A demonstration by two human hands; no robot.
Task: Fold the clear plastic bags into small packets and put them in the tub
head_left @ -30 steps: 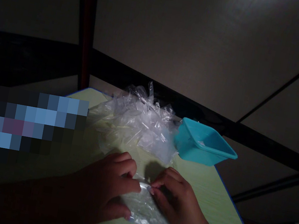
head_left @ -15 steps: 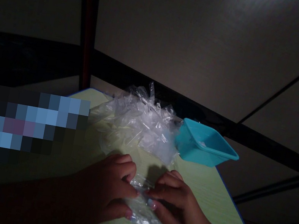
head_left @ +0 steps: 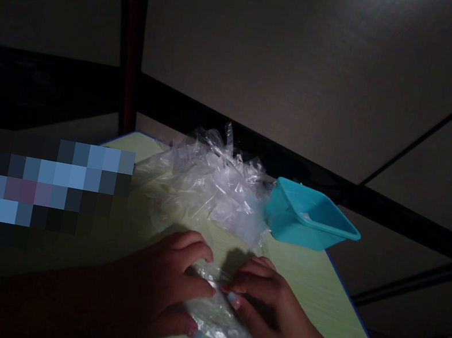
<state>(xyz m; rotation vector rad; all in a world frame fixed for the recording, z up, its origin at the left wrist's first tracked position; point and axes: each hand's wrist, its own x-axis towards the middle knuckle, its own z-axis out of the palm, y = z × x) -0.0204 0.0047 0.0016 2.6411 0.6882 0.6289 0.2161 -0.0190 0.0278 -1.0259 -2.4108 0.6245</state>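
Note:
A clear, flattened plastic bag [head_left: 229,333] lies on the table at the lower middle, its lower corner pointing right and toward me. My left hand [head_left: 173,285] rests at the bag's left side, thumb and fingers spread apart, fingertips touching the film. Close to its upper edge, my right hand [head_left: 270,302] has its thumb and curled fingers pinched on the film. A small gap separates the fingertips of both hands. Just beyond them sits a loose heap of crumpled clear plastic bags [head_left: 214,184].
A turquoise plastic basket [head_left: 309,218] stands at the table's right edge, touching the heap, with something small and pale inside. The pale green table [head_left: 339,323] has a blue edge. Panelled walls [head_left: 273,49] rise behind. A pixelated patch covers the left side.
The left hand's fingers have spread wider, its index fingertip shifting slightly right across the bag. My right hand stays nearly in place. The heap and basket have not moved.

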